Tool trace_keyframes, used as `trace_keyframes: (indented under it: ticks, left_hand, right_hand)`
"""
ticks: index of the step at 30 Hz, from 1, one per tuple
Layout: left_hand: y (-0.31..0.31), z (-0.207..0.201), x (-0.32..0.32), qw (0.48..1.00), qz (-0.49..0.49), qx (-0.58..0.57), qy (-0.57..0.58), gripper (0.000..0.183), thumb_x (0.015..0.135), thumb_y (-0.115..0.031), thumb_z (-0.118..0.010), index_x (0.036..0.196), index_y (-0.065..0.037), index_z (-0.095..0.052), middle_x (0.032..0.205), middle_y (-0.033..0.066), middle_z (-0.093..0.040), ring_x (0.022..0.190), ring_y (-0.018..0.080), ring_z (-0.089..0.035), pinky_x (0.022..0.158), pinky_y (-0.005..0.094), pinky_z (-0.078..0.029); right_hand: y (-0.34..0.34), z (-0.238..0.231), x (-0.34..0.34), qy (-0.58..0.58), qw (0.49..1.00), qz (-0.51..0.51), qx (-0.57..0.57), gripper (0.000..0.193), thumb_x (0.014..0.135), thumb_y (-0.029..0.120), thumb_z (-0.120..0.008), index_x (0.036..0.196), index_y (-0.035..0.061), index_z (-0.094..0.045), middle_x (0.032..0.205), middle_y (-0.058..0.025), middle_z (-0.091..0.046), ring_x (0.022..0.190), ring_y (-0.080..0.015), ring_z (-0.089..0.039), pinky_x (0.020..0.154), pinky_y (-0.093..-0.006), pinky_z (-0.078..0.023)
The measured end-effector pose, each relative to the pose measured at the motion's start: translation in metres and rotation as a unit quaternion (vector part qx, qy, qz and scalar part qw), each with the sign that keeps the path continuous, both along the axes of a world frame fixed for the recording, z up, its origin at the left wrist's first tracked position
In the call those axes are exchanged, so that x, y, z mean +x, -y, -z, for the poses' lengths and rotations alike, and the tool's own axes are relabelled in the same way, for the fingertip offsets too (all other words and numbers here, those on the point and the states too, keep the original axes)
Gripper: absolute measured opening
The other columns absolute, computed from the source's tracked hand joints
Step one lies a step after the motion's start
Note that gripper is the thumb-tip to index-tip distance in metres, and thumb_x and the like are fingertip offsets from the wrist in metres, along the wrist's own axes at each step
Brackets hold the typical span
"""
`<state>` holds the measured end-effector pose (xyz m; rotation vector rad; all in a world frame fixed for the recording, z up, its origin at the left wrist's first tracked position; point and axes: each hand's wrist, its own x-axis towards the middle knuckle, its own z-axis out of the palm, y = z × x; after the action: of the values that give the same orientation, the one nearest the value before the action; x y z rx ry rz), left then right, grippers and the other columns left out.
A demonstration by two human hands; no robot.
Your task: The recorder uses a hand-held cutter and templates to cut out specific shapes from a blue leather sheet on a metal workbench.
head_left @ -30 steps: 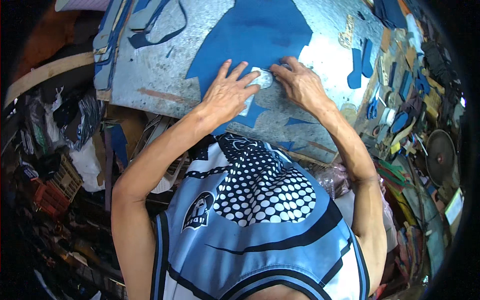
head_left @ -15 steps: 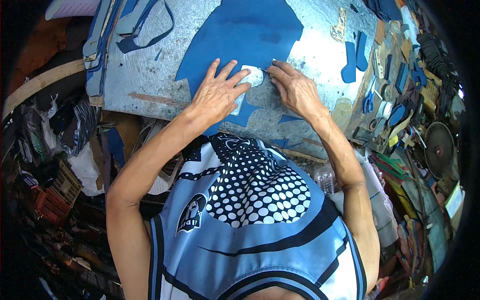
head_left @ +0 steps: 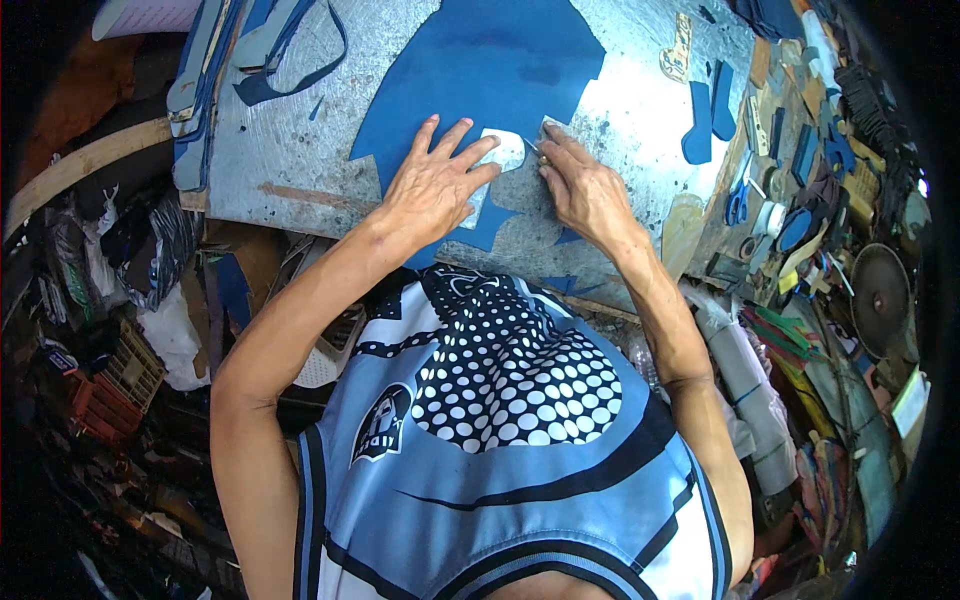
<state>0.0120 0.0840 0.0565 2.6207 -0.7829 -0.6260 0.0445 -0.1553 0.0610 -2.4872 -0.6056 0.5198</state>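
A large blue sheet, like leather or fabric, lies on the metal-topped table. My left hand is spread flat, pressing a pale template onto the sheet; the hand covers part of the template. To the right of its rounded end, my right hand is closed on a slim knife. Only a thin tip and a pale end of the knife show between the fingers. Blue offcuts lie by the template's lower end.
Cut blue strips are stacked at the table's left edge. On the right are two blue cut pieces, a tan template, blue-handled scissors and a tape roll. A red crate stands low at left.
My right hand has shifted slightly down along the template's rounded end, with the knife tip moving too. My left hand stays in place.
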Motion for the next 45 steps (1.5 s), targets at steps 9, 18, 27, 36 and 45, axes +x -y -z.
trace_keyframes:
  ticks: [9, 18, 27, 36, 45]
  left_hand:
    - [0.001, -0.005, 0.002, 0.999, 0.027, 0.010, 0.021, 0.059, 0.077, -0.022, -0.079, 0.132, -0.016, -0.059, 0.150, 0.0053, -0.043, 0.143, 0.0321, -0.033, 0.121, 0.0554, -0.018]
    - [0.006, -0.003, 0.019, 0.980, 0.177, 0.041, 0.079, 0.065, 0.076, -0.027, -0.079, 0.133, -0.004, -0.057, 0.149, 0.0098, -0.045, 0.144, 0.0307, -0.032, 0.121, 0.0507, -0.020]
    - [0.003, 0.006, 0.024, 0.977, 0.201, 0.029, 0.060, 0.067, 0.076, -0.028, -0.078, 0.135, -0.003, -0.056, 0.149, 0.0106, -0.044, 0.144, 0.0309, -0.032, 0.121, 0.0512, -0.020]
    - [-0.003, 0.012, 0.036, 0.968, 0.242, -0.019, 0.059, 0.068, 0.076, -0.032, -0.079, 0.133, -0.002, -0.056, 0.147, 0.0128, -0.046, 0.142, 0.0342, -0.034, 0.119, 0.0537, -0.021]
    - [-0.010, 0.024, 0.055, 0.938, 0.321, -0.092, 0.094, 0.065, 0.075, -0.033, -0.079, 0.128, -0.001, -0.059, 0.141, 0.0139, -0.051, 0.137, 0.0374, -0.039, 0.116, 0.0556, -0.024]
  right_hand:
    - [-0.014, 0.003, -0.034, 0.003, 0.996, 0.091, 0.020, 0.031, 0.092, 0.013, -0.058, 0.118, -0.0036, -0.061, 0.140, -0.0235, -0.052, 0.098, -0.0430, -0.067, 0.080, -0.0469, -0.059]
    - [-0.028, 0.000, -0.051, 0.008, 0.989, 0.150, -0.013, 0.027, 0.096, 0.015, -0.055, 0.119, 0.0027, -0.059, 0.098, -0.0212, -0.061, 0.077, -0.0416, -0.067, 0.063, -0.0505, -0.055]
    - [-0.043, 0.006, -0.070, -0.010, 0.974, 0.225, 0.027, 0.024, 0.097, 0.014, -0.053, 0.117, 0.0016, -0.057, 0.095, -0.0234, -0.061, 0.078, -0.0446, -0.066, 0.067, -0.0515, -0.055]
    - [-0.082, 0.009, -0.095, 0.012, 0.929, 0.369, 0.037, 0.028, 0.096, 0.014, -0.054, 0.118, -0.0008, -0.059, 0.099, -0.0252, -0.062, 0.080, -0.0458, -0.066, 0.068, -0.0505, -0.056]
    - [-0.131, 0.010, -0.101, 0.068, 0.841, 0.536, 0.029, 0.023, 0.096, 0.014, -0.055, 0.113, -0.0014, -0.059, 0.094, -0.0278, -0.061, 0.081, -0.0480, -0.064, 0.068, -0.0525, -0.054]
